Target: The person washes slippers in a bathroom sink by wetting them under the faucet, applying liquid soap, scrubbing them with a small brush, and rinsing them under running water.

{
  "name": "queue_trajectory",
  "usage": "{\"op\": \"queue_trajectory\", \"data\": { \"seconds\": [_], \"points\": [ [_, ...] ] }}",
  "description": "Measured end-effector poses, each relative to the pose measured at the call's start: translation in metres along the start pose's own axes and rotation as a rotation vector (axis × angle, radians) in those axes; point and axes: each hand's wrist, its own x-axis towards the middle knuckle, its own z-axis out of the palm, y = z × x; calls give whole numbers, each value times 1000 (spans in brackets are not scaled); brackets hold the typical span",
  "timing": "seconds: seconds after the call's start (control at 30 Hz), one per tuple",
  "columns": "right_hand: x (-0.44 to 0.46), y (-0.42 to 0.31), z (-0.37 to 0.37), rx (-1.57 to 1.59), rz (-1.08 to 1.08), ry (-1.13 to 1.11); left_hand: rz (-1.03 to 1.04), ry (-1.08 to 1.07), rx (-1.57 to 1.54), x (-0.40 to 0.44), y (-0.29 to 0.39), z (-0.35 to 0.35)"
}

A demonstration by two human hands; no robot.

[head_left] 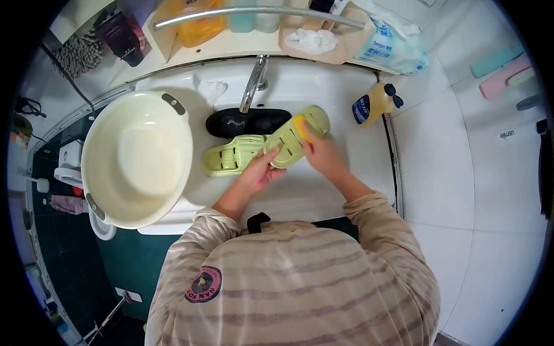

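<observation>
My left hand [261, 171] is closed round the lower end of a light green slipper [285, 145], which is tilted above the sink. Against the slipper's upper part my right hand [323, 153] presses a yellow sponge [300, 126], mostly covered by the fingers. A second green slipper [225, 159] lies in the sink just left of my left hand. Behind the pair, below the faucet, rests a black slipper [248, 122], partly hidden by the held one.
A large cream basin [138, 155] stands on the sink's left side. The chrome faucet [253, 86] reaches over the white sink [360, 167]. To the right is a yellowish bottle [374, 105] with a dark cap. A shelf [173, 43] with toiletries runs along the back.
</observation>
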Motion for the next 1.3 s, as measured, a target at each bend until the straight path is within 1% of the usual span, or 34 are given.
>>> {"op": "queue_trajectory", "data": {
  "seconds": [0.03, 0.07, 0.1, 0.13, 0.17, 0.2, 0.23, 0.27, 0.3, 0.33, 0.37, 0.4, 0.47, 0.5, 0.57, 0.63, 0.67, 0.7, 0.73, 0.77, 0.8, 0.83, 0.87, 0.9, 0.93, 0.97, 1.03, 1.07, 1.1, 1.17, 1.2, 1.23, 1.27, 1.3],
  "points": [
    [-4, -8, 4, -5, -2, 9, 119, -4, 94, 2, 2, -2],
    [-10, -16, 10, 141, -127, 20, 120, -9, 99, -6, 9, -2],
    [-18, -20, 14, 290, -248, 28, 136, 59, 104, -20, 15, -6],
    [-23, -21, 13, 295, -245, 31, 154, 130, 109, -36, 21, -7],
    [-27, -22, 10, 412, -226, 5, 154, 134, 115, -55, 23, -9],
    [-28, -25, 6, 533, -206, -19, 228, 195, 120, -76, 23, -12],
    [-28, -31, 2, 549, -204, -8, 301, 256, 133, -90, 23, -16],
    [-30, -37, -2, 503, -137, -10, 293, 262, 149, -98, 20, -20],
    [-35, -38, -4, 451, -70, -21, 236, 250, 151, -107, 13, -23],
    [-35, -35, -4, 454, -70, -25, 189, 233, 149, -111, 9, -23],
    [-32, -31, -3, 513, -6, 122, 193, 234, 151, -112, 8, -22],
    [-29, -26, -2, 573, 63, 269, 215, 162, 120, -112, 5, -20],
    [-26, 0, -16, 365, 7, 494, 224, 72, 41, -114, 5, -9],
    [-23, 24, -15, 339, -62, 552, 223, 79, 38, -113, 5, -12],
    [-20, 43, -21, 309, -140, 611, 237, 87, -33, -107, 9, -17],
    [-26, 46, -31, 681, 310, 340, 275, 48, -68, -104, 14, -14],
    [-29, 34, -43, 680, 307, 337, 278, 104, -9, -104, 17, -10],
    [-33, 21, -55, 990, 405, 156, 280, 160, 53, -104, 18, -8],
    [-34, 12, -60, 1296, 499, -36, 281, 161, 55, -105, 19, -12],
    [-32, 9, -56, 1301, 500, -33, 330, 210, 110, -106, 22, -18],
    [-31, 7, -48, 1325, 452, -97, 377, 258, 169, -106, 24, -23],
    [-29, 4, -40, 1349, 403, -159, 372, 257, 180, -109, 27, -21],
    [-26, 2, -30, 1358, 406, -155, 637, 500, 879, -115, 33, -14],
    [-22, -2, -18, 1373, 400, -243, 877, 723, 1592, -122, 39, -7],
    [-16, -5, -9, 1384, 392, -337, 835, 647, 1944, -126, 46, 6],
    [-10, -10, -2, 1388, 390, -345, 829, 655, 1948, -120, 47, 18],
    [4, -16, 8, 1465, 528, -496, 817, 166, 2053, -100, 47, 40],
    [16, -8, 20, 1434, 445, -458, 816, 173, 2056, -83, 47, 35],
    [31, 6, 38, 1435, 442, -458, 816, 211, 2059, -60, 44, 22],
    [52, 36, 70, 827, 134, -79, 819, 230, 2064, -35, 35, 8],
    [53, 47, 71, 593, 64, -11, 732, 297, 2114, -26, 33, 6],
    [47, 43, 60, 591, 68, -3, 642, 366, 2160, -16, 33, 4],
    [29, 27, 38, 449, 104, -18, 601, 428, 2176, -7, 33, 1],
    [8, 14, 24, 306, 144, -39, 595, 421, 2171, -3, 30, -3]
  ]
}}
